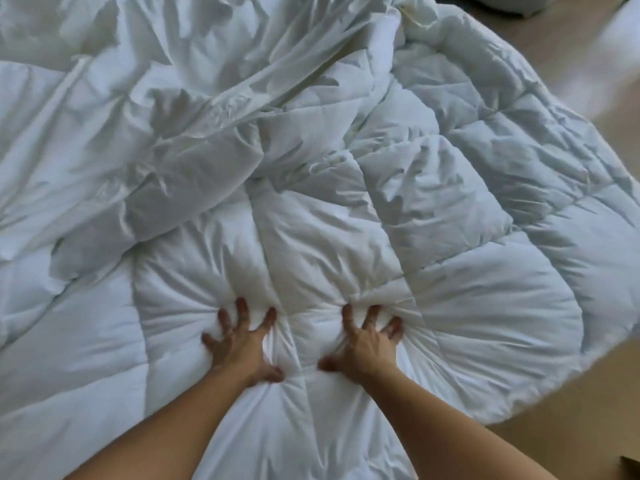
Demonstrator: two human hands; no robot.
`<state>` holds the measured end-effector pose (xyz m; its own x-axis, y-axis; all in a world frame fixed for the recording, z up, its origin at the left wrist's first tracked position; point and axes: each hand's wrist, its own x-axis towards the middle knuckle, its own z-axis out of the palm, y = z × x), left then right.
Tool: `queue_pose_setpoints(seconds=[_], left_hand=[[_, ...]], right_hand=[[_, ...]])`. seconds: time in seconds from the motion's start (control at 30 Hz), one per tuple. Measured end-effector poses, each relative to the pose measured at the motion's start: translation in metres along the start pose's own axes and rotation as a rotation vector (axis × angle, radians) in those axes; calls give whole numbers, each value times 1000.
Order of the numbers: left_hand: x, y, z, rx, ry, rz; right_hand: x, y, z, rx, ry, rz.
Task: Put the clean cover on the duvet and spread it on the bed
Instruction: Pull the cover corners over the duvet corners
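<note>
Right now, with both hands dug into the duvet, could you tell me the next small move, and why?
Probably lift the duvet and draw it leftward: left hand and right hand bunch its filling, its right edge spills toward the floor, and the crumpled cover lies upper left.

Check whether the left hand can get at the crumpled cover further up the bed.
Probably yes, once it lets go. The left hand grips the duvet; the cover lies beyond it on top, with only bare quilting between them. Reaching it may take a lean forward.
</note>
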<state>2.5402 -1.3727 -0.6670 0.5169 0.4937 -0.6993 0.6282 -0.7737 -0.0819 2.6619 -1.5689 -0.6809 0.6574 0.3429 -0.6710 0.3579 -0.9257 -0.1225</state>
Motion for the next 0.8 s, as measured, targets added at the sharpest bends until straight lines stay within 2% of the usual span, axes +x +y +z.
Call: queue_pose_setpoints(seconds=[0.1, 0.17, 0.27, 0.33, 0.37, 0.43, 0.6, 0.7, 0.8], left_hand=[[-10, 28, -10, 42, -5, -125], [-31, 63, -28, -8, 29, -121], [-75, 130, -60, -241, 77, -28], [-112, 177, -86, -304, 160, -41], [-130, 202, -99, -340, 193, -41], [-163, 253, -124, -429, 234, -37], [-212, 387, -197, -565, 353, 23], [-208, 462, -248, -565, 431, 77], [-185, 530, -306, -584, 511, 103]], right_hand=[[10, 3, -6, -39, -34, -52], [9, 6, -26, -64, -123, -119], [-11, 28, -81, -69, -401, -392], [-34, 75, -125, 30, -453, -550], [-46, 112, -148, 114, -418, -543], [-62, 200, -200, 219, -241, -482], [-73, 401, -341, 353, 109, -305], [-57, 478, -427, 437, 272, -259], [-20, 532, -507, 474, 355, -271]])
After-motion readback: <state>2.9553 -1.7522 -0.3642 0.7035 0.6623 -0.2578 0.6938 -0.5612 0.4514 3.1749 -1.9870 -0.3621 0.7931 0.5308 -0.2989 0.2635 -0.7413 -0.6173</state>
